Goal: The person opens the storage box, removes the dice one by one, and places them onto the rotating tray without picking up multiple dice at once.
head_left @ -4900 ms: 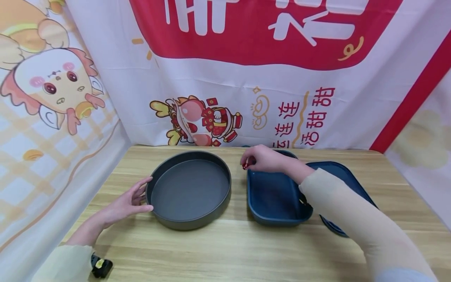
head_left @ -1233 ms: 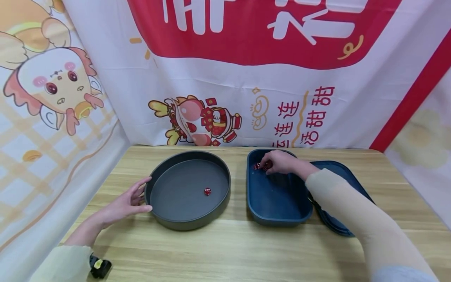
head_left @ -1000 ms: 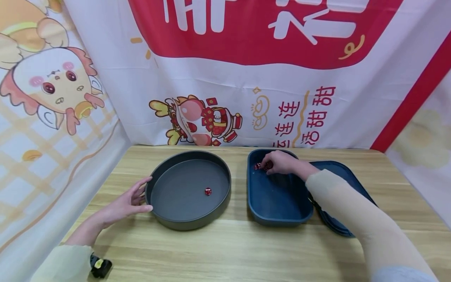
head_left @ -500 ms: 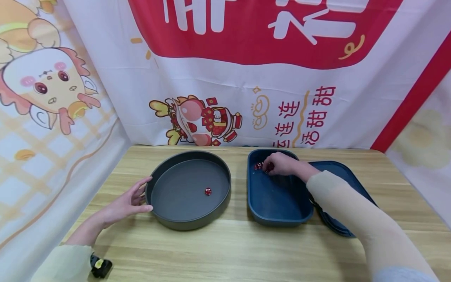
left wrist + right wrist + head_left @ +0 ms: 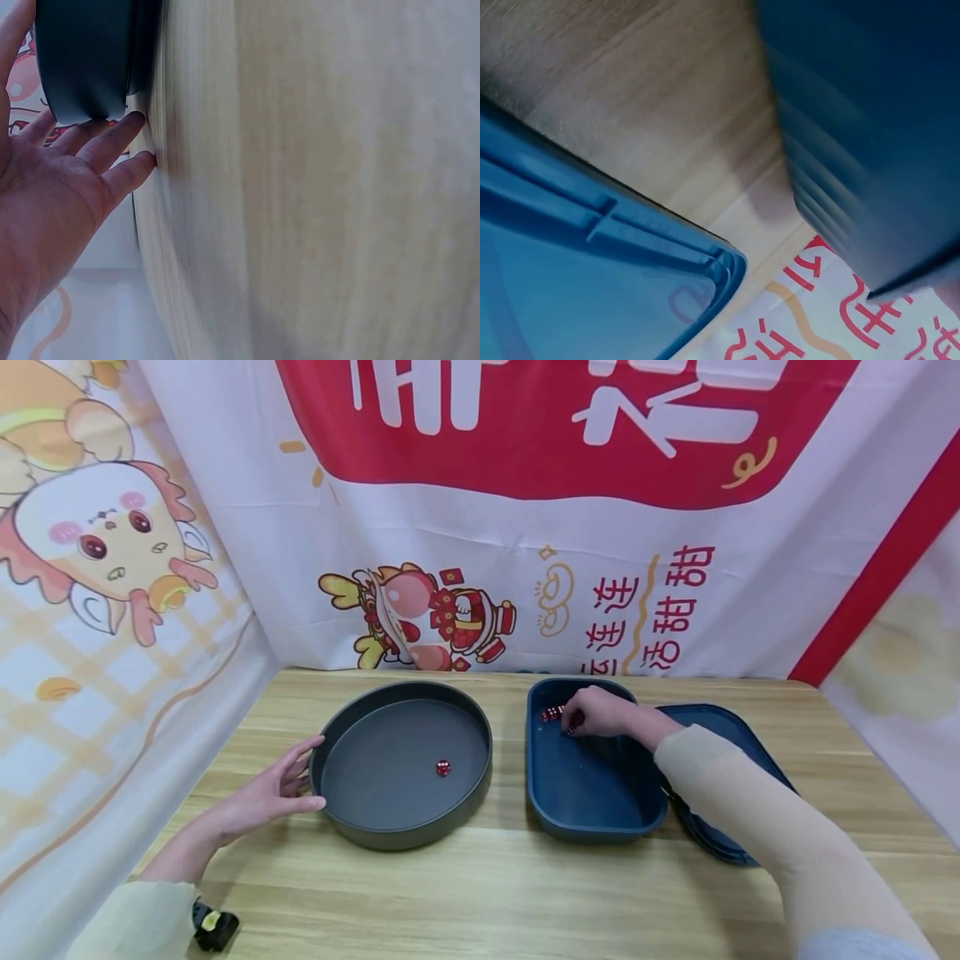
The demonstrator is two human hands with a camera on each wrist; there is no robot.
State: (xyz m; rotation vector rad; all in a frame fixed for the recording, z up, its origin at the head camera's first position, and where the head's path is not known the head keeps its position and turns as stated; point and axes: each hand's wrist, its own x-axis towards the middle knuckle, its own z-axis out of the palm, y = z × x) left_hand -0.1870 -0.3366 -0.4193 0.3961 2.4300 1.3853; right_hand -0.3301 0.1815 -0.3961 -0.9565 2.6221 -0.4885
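Observation:
In the head view a round dark grey pan (image 5: 405, 768) stands left of centre with one red die (image 5: 443, 767) on its floor. My left hand (image 5: 262, 793) rests against the pan's left side, thumb and fingers spread along the wall; the left wrist view shows these fingers (image 5: 112, 146) loosely extended at it. My right hand (image 5: 600, 712) reaches into a blue rectangular box (image 5: 592, 785) and pinches a red die (image 5: 574, 724) near its floor, partly hidden by the fingers. Several red dice (image 5: 552, 713) lie close together beside those fingertips, at the box's far left.
A blue lid (image 5: 716, 727) lies on the wooden table (image 5: 450, 902) right of the box, partly under the right forearm; the right wrist view shows its ribbed edge (image 5: 630, 217). A printed cloth (image 5: 420, 518) hangs behind the table. A small black device (image 5: 215, 928) sits by the left sleeve.
My right hand has moved from over the box's left rim down into the box, lately shifting slightly. A red die has appeared in the pan. The left hand has stayed put.

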